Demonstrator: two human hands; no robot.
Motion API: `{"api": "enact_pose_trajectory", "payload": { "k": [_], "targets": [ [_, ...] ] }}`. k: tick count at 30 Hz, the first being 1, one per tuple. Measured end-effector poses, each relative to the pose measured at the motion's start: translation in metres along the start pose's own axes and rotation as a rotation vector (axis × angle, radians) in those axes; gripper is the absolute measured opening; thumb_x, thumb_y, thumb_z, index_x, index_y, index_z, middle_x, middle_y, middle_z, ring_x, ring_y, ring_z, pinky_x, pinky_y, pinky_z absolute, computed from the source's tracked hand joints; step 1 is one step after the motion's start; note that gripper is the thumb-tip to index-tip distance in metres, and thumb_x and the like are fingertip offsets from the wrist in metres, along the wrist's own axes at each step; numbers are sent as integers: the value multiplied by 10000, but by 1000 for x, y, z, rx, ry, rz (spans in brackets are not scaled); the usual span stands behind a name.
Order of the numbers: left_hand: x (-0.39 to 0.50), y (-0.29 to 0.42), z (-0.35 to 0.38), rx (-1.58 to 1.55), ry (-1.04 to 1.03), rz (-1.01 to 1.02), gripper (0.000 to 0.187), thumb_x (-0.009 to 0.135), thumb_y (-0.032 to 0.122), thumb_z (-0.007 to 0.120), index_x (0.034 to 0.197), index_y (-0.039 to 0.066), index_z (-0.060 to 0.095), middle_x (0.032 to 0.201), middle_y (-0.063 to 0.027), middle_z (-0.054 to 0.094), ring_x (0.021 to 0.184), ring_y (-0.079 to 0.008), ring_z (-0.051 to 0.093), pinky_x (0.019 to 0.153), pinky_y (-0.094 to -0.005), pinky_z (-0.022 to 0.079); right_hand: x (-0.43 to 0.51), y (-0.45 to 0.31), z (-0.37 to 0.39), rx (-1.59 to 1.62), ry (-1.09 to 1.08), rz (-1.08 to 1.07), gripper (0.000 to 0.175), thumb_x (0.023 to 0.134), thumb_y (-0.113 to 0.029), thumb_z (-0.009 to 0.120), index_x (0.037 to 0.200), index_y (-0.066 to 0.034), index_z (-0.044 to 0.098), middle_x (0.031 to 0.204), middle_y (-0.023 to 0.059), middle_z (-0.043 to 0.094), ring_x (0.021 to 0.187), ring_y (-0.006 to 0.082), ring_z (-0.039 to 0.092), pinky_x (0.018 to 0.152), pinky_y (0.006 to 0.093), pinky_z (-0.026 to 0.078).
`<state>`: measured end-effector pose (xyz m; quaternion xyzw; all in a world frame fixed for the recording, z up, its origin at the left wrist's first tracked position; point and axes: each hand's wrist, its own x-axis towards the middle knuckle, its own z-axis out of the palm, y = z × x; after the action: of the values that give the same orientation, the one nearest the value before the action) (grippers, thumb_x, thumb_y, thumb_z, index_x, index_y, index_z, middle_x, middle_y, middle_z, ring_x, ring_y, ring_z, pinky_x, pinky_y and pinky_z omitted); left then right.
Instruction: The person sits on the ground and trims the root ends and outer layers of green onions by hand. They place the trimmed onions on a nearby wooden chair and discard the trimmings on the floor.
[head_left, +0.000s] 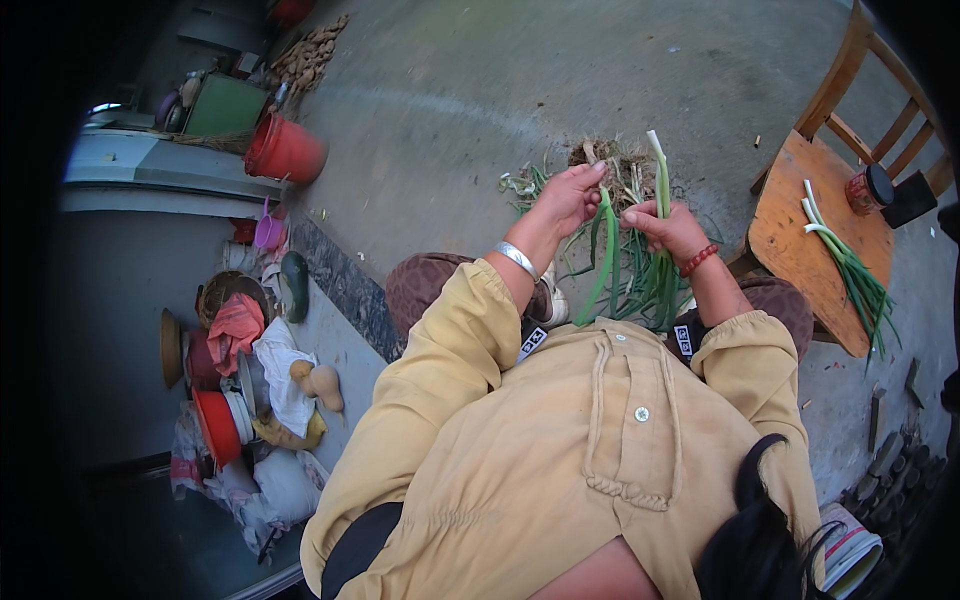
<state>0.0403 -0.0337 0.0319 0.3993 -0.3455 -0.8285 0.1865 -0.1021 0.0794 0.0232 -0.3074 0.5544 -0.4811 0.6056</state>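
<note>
My left hand (571, 196), with a silver bangle at the wrist, pinches a green onion near its white end; the green leaves hang toward my lap. Between the fingers of my right hand (670, 229) is an upright bunch of green onions (662, 180), white stalks up and leaves down. A red bead bracelet circles that wrist. Beyond my hands, a heap of onion roots, soil and trimmings (634, 169) lies on the concrete floor. More green onions (840, 251) rest on the seat of a wooden chair (795, 217) at the right.
On the chair stands a dark-lidded jar (868, 189) beside a black object. A red bucket (285, 150) stands at the upper left. Along the left wall are a green gourd (294, 286), a tan squash (326, 386), a red basin (216, 427) and bags. Brown tubers (307, 58) lie farther back.
</note>
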Motion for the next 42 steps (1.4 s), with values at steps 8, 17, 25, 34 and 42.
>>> {"api": "enact_pose_trajectory", "payload": {
  "k": [8, 17, 25, 34, 42],
  "targets": [
    [4, -11, 6, -93, -10, 22, 98, 793, 221, 500, 826, 130, 485, 631, 36, 488, 515, -59, 485, 413, -158, 399, 2, 3, 7, -87, -48, 41, 250, 630, -234, 675, 745, -34, 579, 575, -10, 506, 462, 56, 441, 405, 188, 356],
    [6, -33, -1, 224, -10, -223, 183, 748, 287, 559, 821, 124, 515, 734, 36, 547, 588, -57, 491, 522, -202, 402, 11, 11, 7, -312, 37, -27, 182, 623, -165, 623, 689, -13, 546, 575, 1, 513, 505, 69, 459, 455, 215, 371],
    [10, -42, -8, 383, 60, -414, 209, 748, 330, 543, 710, 125, 550, 624, 36, 505, 555, -84, 469, 554, -267, 410, 16, 17, 4, -441, -3, -2, 220, 624, -194, 637, 665, -11, 524, 587, 15, 518, 527, 80, 453, 489, 235, 384],
    [7, -43, -5, 436, 54, -375, 189, 762, 293, 528, 720, 109, 536, 581, 29, 493, 508, -76, 442, 503, -239, 381, 18, 17, 4, -462, -45, 90, 255, 606, -241, 668, 619, -21, 539, 573, 20, 531, 508, 93, 470, 486, 236, 387],
    [8, -44, -9, 590, 70, -241, 191, 757, 227, 531, 644, 74, 533, 571, 2, 516, 460, -70, 433, 415, -197, 313, 23, 25, -1, -519, -13, 93, 272, 622, -287, 647, 624, -23, 581, 536, 40, 533, 491, 105, 483, 481, 243, 385]
  ]
}}
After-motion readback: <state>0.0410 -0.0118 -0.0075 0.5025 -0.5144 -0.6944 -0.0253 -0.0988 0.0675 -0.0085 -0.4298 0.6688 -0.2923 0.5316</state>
